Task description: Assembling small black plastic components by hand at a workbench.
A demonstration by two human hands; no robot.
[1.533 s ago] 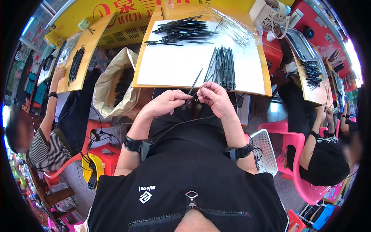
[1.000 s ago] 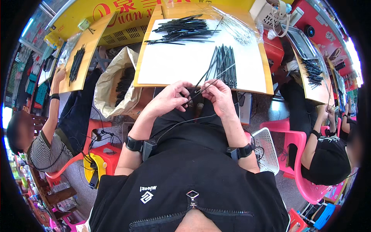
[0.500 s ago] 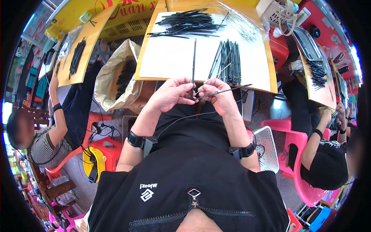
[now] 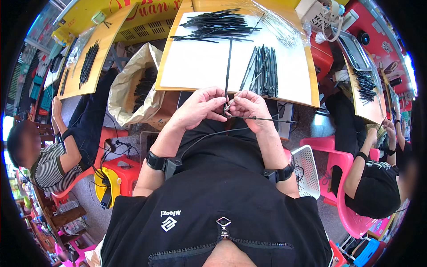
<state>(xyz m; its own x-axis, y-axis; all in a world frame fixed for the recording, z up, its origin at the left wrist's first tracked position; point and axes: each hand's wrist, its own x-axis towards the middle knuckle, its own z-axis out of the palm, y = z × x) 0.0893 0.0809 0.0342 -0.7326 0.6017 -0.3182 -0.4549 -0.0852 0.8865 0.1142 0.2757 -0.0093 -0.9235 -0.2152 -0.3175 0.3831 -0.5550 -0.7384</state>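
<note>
Just off the near edge of the board, both my hands are closed and close together. My left hand [image 4: 204, 108] pinches the lower end of a thin black rod [image 4: 229, 64] that points away over the white sheet. A second thin black rod [image 4: 273, 119] runs rightward from the same spot, passing below the fingers of my right hand [image 4: 249, 108]. Between my fingertips shows a small pale, shiny piece [image 4: 229, 103], pinched by my right hand; its kind is too small to tell. Whether the two rods are joined is hidden by the fingers.
On the white sheet [image 4: 191, 66] lie a loose heap of black rods [image 4: 218, 24], a neater bundle [image 4: 264, 71] and clear plastic [image 4: 282, 26]. Left of the board stands a paper sack [image 4: 120, 98] with black rods inside. People sit at boards on both sides.
The rod in my left hand has risen farther over the sheet. The second rod has swung from slanting upward to nearly level, pointing right. My right fingertips have moved slightly.
</note>
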